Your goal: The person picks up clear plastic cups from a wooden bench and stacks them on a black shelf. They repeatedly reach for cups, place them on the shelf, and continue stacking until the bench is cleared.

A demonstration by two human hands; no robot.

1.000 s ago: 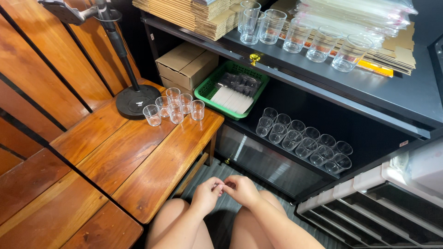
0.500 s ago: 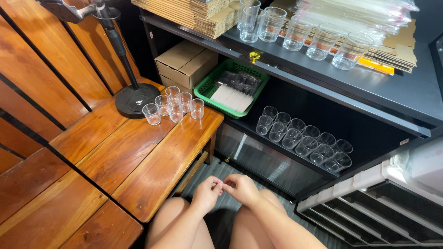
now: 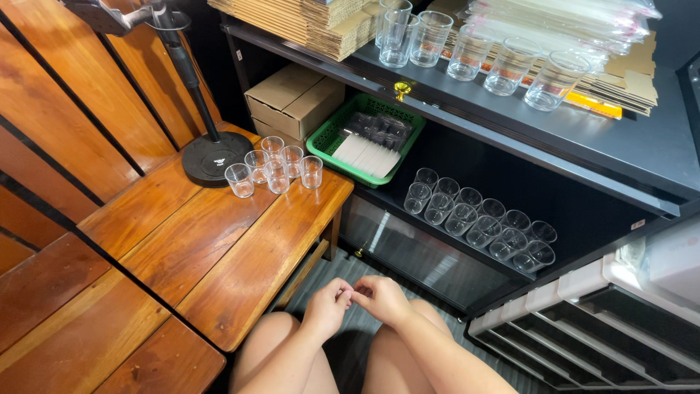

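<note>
My left hand (image 3: 327, 306) and my right hand (image 3: 380, 298) meet low in the view, above my knees, fingertips touching each other. The fingers are curled together; I cannot tell whether anything small is pinched between them. Several small clear glasses (image 3: 271, 166) stand in a cluster on the wooden bench (image 3: 219, 241) to the upper left of my hands. More small clear glasses (image 3: 477, 222) sit in rows on the dark lower shelf ahead. Taller clear glasses (image 3: 467, 51) stand on the dark shelf top (image 3: 569, 138).
A black round stand base (image 3: 211, 157) with a pole rests on the bench beside the glasses. Cardboard boxes (image 3: 292, 98) and a green basket (image 3: 321, 142) fill the shelf's left part. Stacked cardboard sheets (image 3: 306, 18) lie on top. Grey drawer units (image 3: 598, 321) stand at right.
The hands have stayed together above the knees, with only slight finger movement. Nothing else has moved.
</note>
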